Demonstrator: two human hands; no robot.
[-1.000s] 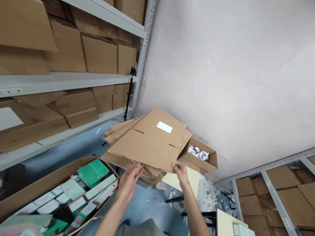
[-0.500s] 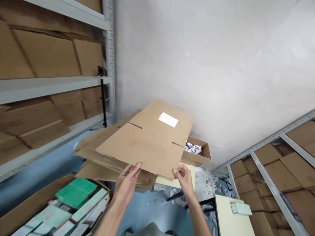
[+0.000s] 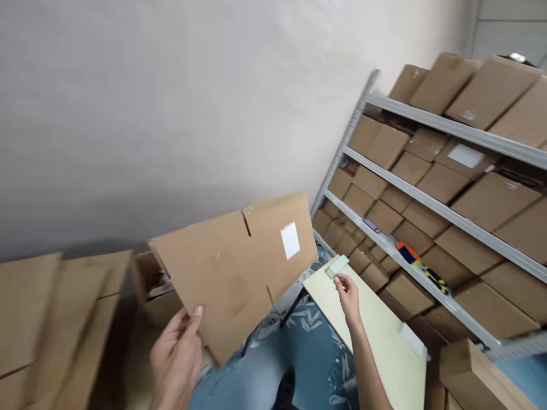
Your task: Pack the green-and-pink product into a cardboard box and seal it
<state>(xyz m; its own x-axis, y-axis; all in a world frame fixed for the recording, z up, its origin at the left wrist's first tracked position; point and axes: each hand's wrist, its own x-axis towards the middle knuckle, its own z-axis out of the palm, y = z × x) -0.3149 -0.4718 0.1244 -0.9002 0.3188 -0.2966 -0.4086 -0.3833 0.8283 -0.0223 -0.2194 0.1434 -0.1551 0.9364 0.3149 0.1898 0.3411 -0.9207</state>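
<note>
My left hand (image 3: 175,356) grips the lower left edge of a flattened cardboard box (image 3: 235,267) with a white label (image 3: 290,240). The sheet is held up and tilted, off the stack. My right hand (image 3: 348,293) is off the cardboard and hovers over a pale yellow table (image 3: 371,336), near a small pale green item (image 3: 337,266) at the table's far corner. Its fingers are loosely curled and hold nothing that I can see.
The stack of flat cardboard (image 3: 51,319) lies blurred at the left. An open box (image 3: 149,285) shows behind the held sheet. Grey metal shelving (image 3: 427,199) full of brown boxes fills the right. A white item (image 3: 412,340) lies on the table. A cardboard box (image 3: 474,370) stands at bottom right.
The view has swung right. My left hand lifted the top flat box off the stack and carried it right. My right hand let go of it and moved over the yellow table.
</note>
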